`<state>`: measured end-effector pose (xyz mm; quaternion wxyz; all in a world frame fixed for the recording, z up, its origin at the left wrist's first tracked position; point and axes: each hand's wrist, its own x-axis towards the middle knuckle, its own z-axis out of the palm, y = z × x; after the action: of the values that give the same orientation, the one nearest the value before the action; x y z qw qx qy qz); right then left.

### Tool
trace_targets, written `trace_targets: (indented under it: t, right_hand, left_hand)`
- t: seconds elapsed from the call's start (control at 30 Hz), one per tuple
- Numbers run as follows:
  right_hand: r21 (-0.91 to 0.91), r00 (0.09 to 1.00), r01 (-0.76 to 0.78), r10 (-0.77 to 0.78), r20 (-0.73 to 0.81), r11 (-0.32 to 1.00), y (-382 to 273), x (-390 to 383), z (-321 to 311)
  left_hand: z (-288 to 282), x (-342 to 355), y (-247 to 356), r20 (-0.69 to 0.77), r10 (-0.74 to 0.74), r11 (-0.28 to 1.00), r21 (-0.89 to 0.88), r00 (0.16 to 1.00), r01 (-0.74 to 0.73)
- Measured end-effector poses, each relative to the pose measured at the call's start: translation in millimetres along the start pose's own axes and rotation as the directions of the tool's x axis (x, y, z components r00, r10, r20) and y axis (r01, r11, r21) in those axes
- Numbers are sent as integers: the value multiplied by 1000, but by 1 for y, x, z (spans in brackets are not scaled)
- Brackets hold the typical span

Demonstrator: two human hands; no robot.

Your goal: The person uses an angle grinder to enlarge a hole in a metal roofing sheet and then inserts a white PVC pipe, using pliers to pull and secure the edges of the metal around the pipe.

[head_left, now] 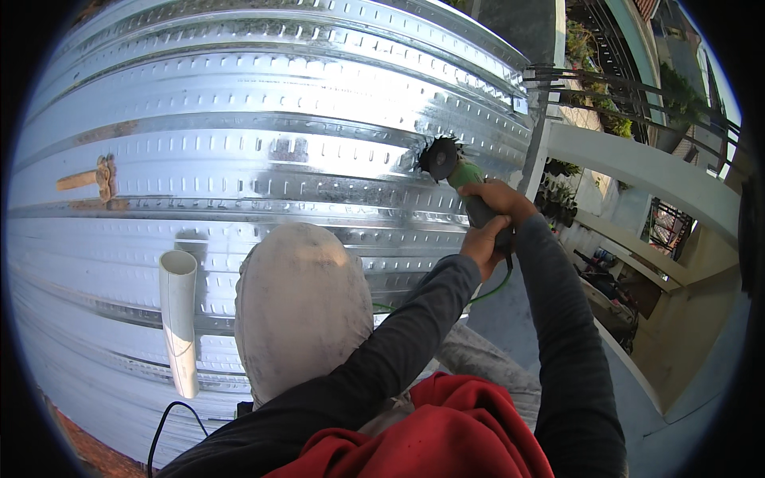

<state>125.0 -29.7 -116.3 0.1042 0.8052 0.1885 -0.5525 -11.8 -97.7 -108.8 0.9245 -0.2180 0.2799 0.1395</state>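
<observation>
I grip a green and dark grey angle grinder (470, 175) with both hands. My right hand (510, 199) is closed on the upper body; my left hand (484, 241) holds the rear end just below it, with a green cord hanging from there. The dark disc (441, 158) is over a ragged dark opening in the ribbed silver metal sheet (319, 95). Whether the disc touches the sheet I cannot tell.
My light grey knee (299, 303) is on the sheeting. A white pipe (177, 327) stands or lies at left, near a tan piece (102, 179). Beyond the right edge are a concrete beam (637, 163), protruding rebar, plants and a lower level.
</observation>
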Motion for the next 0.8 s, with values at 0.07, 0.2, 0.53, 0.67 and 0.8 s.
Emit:
trace_targets:
  t: [0.07,0.2,0.53,0.67,0.8]
  right_hand:
    - [-15,1000,-1,1,1,1000,-2,0,1]
    - [31,1000,-14,14,-4,999,4,6,3]
    - [-56,998,11,-15,-60,998,0,1,12]
    - [-141,986,18,-42,-164,990,6,7,18]
    - [-71,984,61,-72,-164,996,7,0,21]
  left_hand:
    - [1,-1,1,-6,3,1000,2,1000,-3]
    - [-3,0,1,-22,2,1000,15,1000,-1]
    - [-9,-7,4,16,23,1000,0,1000,-23]
    - [-17,-11,4,29,19,1000,-12,999,-18]
    - [-14,-17,7,25,28,1000,-6,999,-28]
